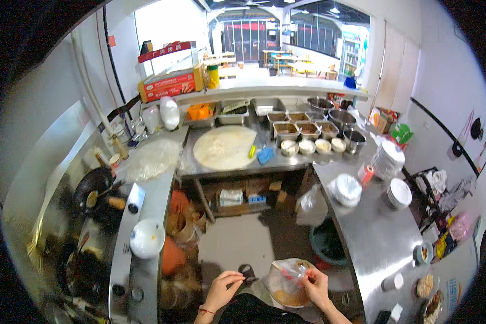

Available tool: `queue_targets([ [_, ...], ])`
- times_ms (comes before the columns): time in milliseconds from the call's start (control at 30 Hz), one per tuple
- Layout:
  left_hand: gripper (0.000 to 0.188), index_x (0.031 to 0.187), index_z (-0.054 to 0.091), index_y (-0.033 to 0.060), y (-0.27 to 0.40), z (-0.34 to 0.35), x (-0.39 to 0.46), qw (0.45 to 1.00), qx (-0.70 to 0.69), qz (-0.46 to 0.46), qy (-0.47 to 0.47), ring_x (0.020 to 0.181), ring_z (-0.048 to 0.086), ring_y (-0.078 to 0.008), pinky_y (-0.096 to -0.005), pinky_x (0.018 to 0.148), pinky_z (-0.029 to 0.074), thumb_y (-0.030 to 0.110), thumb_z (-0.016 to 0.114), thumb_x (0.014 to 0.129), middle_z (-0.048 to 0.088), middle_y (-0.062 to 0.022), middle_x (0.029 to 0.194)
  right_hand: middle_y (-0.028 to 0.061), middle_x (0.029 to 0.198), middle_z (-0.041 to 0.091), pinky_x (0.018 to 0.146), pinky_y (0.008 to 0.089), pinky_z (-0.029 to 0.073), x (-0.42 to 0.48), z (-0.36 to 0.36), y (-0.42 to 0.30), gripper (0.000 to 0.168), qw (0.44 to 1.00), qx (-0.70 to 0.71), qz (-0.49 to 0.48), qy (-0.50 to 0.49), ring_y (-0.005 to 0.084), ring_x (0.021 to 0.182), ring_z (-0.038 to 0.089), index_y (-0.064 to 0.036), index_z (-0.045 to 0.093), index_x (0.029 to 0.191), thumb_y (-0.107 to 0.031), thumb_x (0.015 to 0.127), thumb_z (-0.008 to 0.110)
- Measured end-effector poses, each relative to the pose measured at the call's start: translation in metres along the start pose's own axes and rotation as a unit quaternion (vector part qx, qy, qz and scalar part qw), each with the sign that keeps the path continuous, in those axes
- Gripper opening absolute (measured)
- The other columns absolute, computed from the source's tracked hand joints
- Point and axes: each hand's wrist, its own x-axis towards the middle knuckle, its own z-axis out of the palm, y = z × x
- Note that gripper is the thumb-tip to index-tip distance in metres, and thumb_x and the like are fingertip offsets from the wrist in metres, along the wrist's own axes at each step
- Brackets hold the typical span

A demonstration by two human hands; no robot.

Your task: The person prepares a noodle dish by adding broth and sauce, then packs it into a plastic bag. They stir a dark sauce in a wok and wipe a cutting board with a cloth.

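Observation:
My right hand [316, 286] pinches a clear thin plastic bag [293, 270] with some red on it. The bag hangs over a round, pale container [279, 299] with a yellowish-brown area inside; whether that is food or its bottom I cannot tell. To the left, my left hand [226, 286] is raised in front of my dark clothing. Its fingers curve towards the thumb, a gap shows between them, and nothing is visible in its grasp. A red cord circles the left wrist. Beyond the left fingertips, a dark shoe [248, 272] shows on the floor.
Steel counters surround me. On the right one [368, 231] stand stacked white bowls [348, 188] and plates [399, 193]. Ahead are a round board [222, 148], a blue cloth [265, 155] and steel food pans [286, 128]. Left are a white bowl [147, 238] and a wok [93, 184]. A bucket [316, 243] stands below.

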Motion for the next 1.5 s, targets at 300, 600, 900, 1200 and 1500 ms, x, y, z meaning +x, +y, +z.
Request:
queue_targets([
  [300,0.013,0.092,0.065,0.0045,-0.012,-0.072,0.251,0.993,0.048,0.107,0.012,0.084,0.059,-0.0223,-0.0322,0.072,0.049,0.011,0.057,0.084,0.061,-0.0068,0.095,0.0013,0.064,0.058,0.049,0.0201,0.041,0.278,0.021,-0.054,0.004,0.995,0.041,-0.080,0.051,0.0070,0.053,0.052,-0.001,0.055,0.076,0.000,0.080,0.055],
  [600,0.014,0.092,0.065,0.0032,-0.034,-0.113,0.418,0.994,0.069,0.062,0.059,0.084,0.060,-0.0228,-0.0313,0.073,0.048,0.011,0.058,0.082,0.061,-0.0088,0.095,-0.0016,0.062,0.053,0.044,0.0217,0.037,0.652,0.036,-0.126,0.005,0.976,0.188,-0.080,0.069,0.0061,0.049,0.046,-0.003,0.059,0.072,0.000,0.074,0.056],
  [900,0.021,0.094,0.061,-0.0007,-0.061,-0.121,0.507,0.930,0.073,-0.170,0.316,0.086,0.059,-0.0229,-0.0312,0.076,0.045,0.018,0.052,0.087,0.062,-0.0113,0.092,0.0004,0.057,0.052,0.047,0.0241,0.035,1.048,0.104,-0.183,0.010,0.969,0.108,-0.187,0.117,0.0079,0.050,0.043,0.001,0.055,0.062,-0.004,0.069,0.060],
  [1200,0.026,0.097,0.061,-0.0002,-0.120,-0.070,0.500,0.856,0.059,-0.420,0.296,0.085,0.059,-0.0248,-0.0331,0.076,0.045,0.023,0.056,0.085,0.062,-0.0124,0.091,0.0032,0.060,0.055,0.047,0.0264,0.039,1.264,0.211,-0.223,0.006,0.961,0.155,-0.115,0.197,0.0105,0.051,0.048,0.002,0.058,0.067,-0.003,0.067,0.063],
  [1500,0.028,0.092,0.065,-0.0013,-0.167,0.010,0.404,0.496,-0.350,-0.553,0.572,0.081,0.059,-0.0181,-0.0306,0.069,0.047,0.025,0.064,0.081,0.064,-0.0100,0.094,0.0041,0.063,0.059,0.059,0.0334,0.048,1.356,0.212,-0.175,0.026,0.907,-0.303,-0.286,0.067,0.0169,0.055,0.054,-0.010,0.061,0.069,-0.033,0.081,0.057],
])
